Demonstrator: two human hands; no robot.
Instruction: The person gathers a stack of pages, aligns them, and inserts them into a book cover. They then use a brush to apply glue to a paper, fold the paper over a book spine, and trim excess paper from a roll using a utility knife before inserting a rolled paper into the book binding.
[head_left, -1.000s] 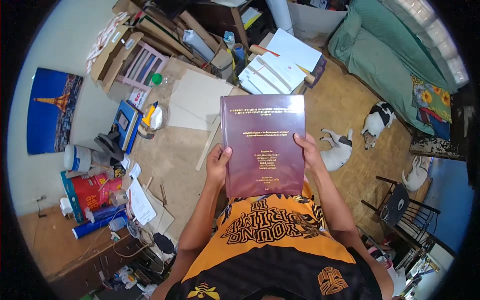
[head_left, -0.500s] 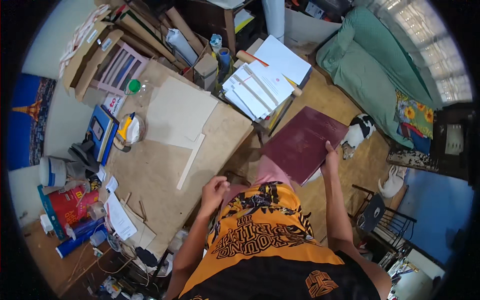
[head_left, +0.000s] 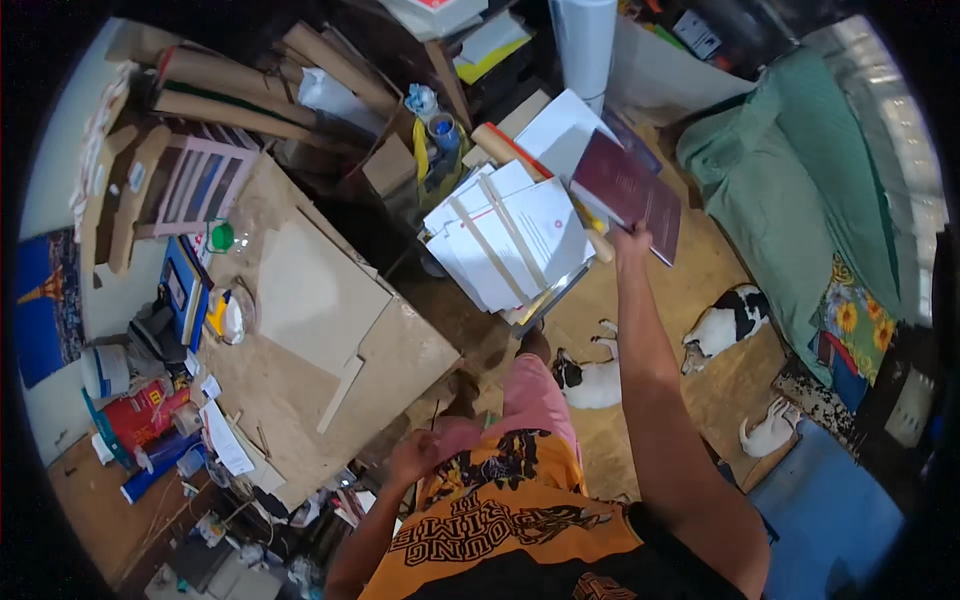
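Note:
My right hand (head_left: 630,237) is closed on the near edge of a maroon hardcover book (head_left: 612,178), at the end of my outstretched arm. The book lies tilted over the right side of a paper stack, and I cannot tell if it rests there. Loose white sheets (head_left: 508,235) with pale strips across them top that stack, and a white board or sheet (head_left: 560,130) lies behind. My left hand (head_left: 413,457) hangs beside my thigh near the table, its fingers loosely bent, apparently holding nothing.
A wooden table (head_left: 290,400) with flat grey cardboard (head_left: 315,290) stands at the left. Dogs lie on the floor: one by my foot (head_left: 592,382), one black and white (head_left: 728,325), one pale (head_left: 770,428). A green-covered sofa (head_left: 765,190) stands right; cardboard rolls (head_left: 230,85) are at back left.
My right hand has carried the maroon book forward, away from my body, to the right side of the paper stack. I have stepped forward and my view has shifted. My left hand has dropped lower.

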